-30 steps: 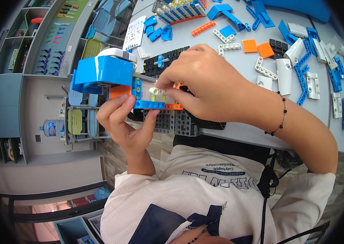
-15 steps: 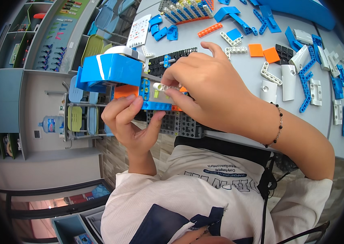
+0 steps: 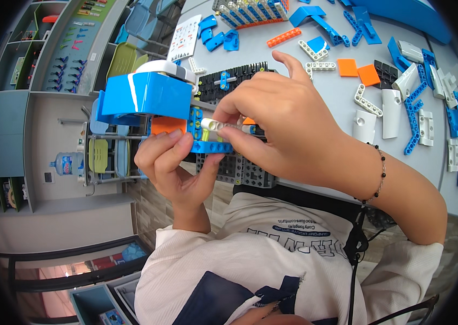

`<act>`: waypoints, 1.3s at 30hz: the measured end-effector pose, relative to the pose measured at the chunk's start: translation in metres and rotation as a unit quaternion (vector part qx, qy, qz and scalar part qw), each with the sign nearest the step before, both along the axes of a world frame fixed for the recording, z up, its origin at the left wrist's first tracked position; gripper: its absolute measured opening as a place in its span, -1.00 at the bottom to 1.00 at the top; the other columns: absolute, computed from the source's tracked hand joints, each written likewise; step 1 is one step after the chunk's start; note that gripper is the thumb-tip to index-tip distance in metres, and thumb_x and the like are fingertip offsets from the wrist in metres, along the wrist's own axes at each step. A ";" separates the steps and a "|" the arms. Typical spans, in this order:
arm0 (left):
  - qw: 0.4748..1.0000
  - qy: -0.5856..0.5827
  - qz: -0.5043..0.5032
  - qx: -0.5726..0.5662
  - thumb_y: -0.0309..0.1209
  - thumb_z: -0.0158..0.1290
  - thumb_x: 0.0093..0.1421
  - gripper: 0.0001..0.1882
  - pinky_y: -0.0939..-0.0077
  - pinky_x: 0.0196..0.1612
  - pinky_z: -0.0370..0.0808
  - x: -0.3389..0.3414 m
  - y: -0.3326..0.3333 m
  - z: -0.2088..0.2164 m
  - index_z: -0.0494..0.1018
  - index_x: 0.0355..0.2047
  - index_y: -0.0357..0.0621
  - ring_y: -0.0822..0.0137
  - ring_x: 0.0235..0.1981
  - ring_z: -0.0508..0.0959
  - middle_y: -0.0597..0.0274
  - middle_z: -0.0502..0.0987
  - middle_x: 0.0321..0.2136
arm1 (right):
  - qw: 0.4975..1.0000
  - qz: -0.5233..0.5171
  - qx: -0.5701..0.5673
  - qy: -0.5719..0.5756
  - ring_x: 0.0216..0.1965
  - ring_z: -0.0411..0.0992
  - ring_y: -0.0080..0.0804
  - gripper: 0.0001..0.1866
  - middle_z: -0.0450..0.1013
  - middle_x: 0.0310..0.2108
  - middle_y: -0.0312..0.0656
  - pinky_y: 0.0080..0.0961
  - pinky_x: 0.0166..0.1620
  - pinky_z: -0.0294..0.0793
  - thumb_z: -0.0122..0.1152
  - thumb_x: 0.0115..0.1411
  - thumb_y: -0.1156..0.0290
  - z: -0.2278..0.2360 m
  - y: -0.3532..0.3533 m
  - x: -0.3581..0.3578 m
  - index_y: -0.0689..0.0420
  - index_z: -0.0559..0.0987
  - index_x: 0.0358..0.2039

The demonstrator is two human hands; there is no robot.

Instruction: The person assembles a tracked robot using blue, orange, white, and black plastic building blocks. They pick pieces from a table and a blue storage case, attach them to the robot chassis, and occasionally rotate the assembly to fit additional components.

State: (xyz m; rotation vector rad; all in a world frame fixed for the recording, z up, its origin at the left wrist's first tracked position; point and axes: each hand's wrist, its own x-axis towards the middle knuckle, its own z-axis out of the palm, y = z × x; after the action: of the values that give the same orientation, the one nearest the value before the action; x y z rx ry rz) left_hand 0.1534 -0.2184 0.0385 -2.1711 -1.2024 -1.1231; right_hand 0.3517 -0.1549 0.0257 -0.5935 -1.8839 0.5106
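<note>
head view, and from where i stand the person holds a toy building-block model up at the near left corner of the worktop (image 3: 250, 51), its glossy blue box (image 3: 147, 95) seeming to stick out past the left edge. the left hand (image 3: 172, 168) pinches a blue bar (image 3: 210, 147) of that model, thumb below and fingertips above, close to an orange panel (image 3: 169, 125). the right hand (image 3: 288, 119) has thumb and forefinger pressed on a white bar (image 3: 211, 125), with light green pegs (image 3: 205, 134) showing under it; how firmly it sits on them i can't tell. a dark grey base with holes (image 3: 234, 168) shows below, and a black track (image 3: 229, 81) lies just beyond the hands. toward the worktop's far left corner there's a printed sheet (image 3: 184, 38). orange squares (image 3: 347, 67), white curved panels (image 3: 391, 114) and blue pieces (image 3: 413, 122) are scattered toward the right edge.
</note>
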 end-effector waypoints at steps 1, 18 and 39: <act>1.000 -0.003 0.002 -0.001 -0.23 0.43 -0.14 -0.45 0.40 -0.10 0.34 0.000 0.000 0.000 0.45 -0.14 0.04 0.30 -0.15 0.37 0.33 0.33 -0.19 | 1.000 0.000 0.000 -0.001 -0.34 0.47 -0.45 -0.91 0.50 -0.44 -0.38 0.06 0.24 0.02 0.29 0.09 0.38 0.000 0.000 0.000 0.02 0.55 -0.39; 1.000 -0.016 -0.010 -0.003 -0.27 0.44 -0.16 -0.47 0.38 -0.06 0.34 -0.005 -0.001 -0.002 0.44 -0.18 0.05 0.29 -0.12 0.37 0.34 0.32 -0.17 | 1.000 0.013 -0.009 0.021 -0.33 0.48 -0.43 -0.90 0.51 -0.44 -0.39 0.02 0.21 0.10 0.31 0.06 0.43 -0.002 -0.002 -0.003 0.01 0.56 -0.39; 0.998 -0.056 -0.037 -0.008 -0.11 0.39 -0.10 -0.52 0.26 0.06 0.32 -0.024 -0.009 -0.006 0.46 -0.20 0.12 0.25 -0.08 0.39 0.35 0.34 -0.18 | 0.997 0.074 -0.015 -0.005 -0.28 0.48 -0.33 -0.76 0.50 -0.39 -0.31 0.00 0.16 0.18 0.27 -0.01 0.55 0.004 -0.010 -0.009 0.02 0.56 -0.28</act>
State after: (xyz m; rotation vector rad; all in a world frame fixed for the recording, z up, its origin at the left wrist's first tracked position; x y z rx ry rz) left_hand 0.1290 -0.2271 0.0323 -2.2068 -1.1894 -1.2861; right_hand 0.3429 -0.1647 0.0296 -0.4798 -1.9410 0.6346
